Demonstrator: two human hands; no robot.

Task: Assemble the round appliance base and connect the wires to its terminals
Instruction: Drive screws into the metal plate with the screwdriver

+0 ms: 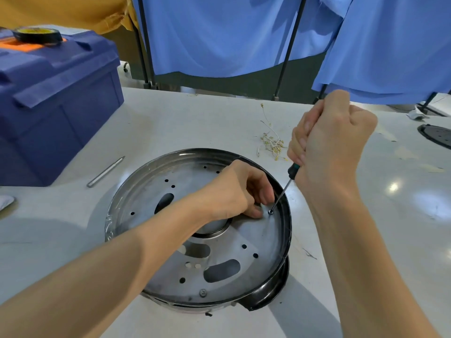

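The base (pixel 256 235) sits mid-table. The right hand (pixel 332 140) is clenched round the screwdriver (pixel 283 191), whose tip leans into a screw (pixel 270 212) at the plate's 3 o'clock. The left hand (pixel 234 191) curls its fingers just beside that screw; I cannot tell if they pinch it. At that slant the tip could slip out and jab them, or the screw could start crooked.

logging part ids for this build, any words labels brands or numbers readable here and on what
No readable text anywhere in this view.
tape roll: yellow inner ring may carry print, too blurred to read.
blue toolbox: no label or lettering shows.
round appliance base: bare metal, no stamp or number visible.
screwdriver: handle mostly hidden in the right hand, no brand shows.
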